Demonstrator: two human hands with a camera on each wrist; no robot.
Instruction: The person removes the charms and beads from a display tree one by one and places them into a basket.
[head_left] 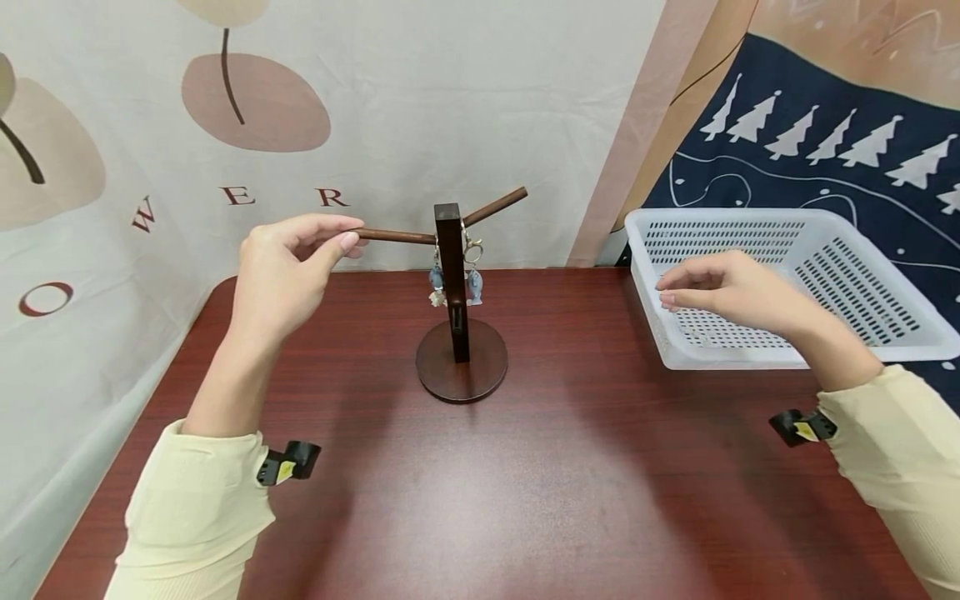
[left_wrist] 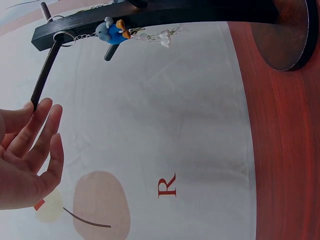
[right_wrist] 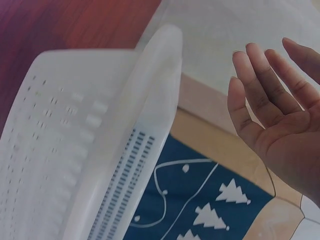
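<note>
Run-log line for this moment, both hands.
left hand: pinches peg near tip | right hand: empty, near white basket | keychains: hanging on stand

Left hand (head_left: 276,265): raised by the back left corner of the tabletop (head_left: 465,533), thumb and forefinger pinching, other fingers lightly bent. Left forearm (head_left: 191,508): sleeved, wrist bare, slanting forward. Right hand (head_left: 729,287): raised, fingers relaxed, thumb apart. Right forearm (head_left: 885,458): sleeved, wrist bare, angled inward.
</note>
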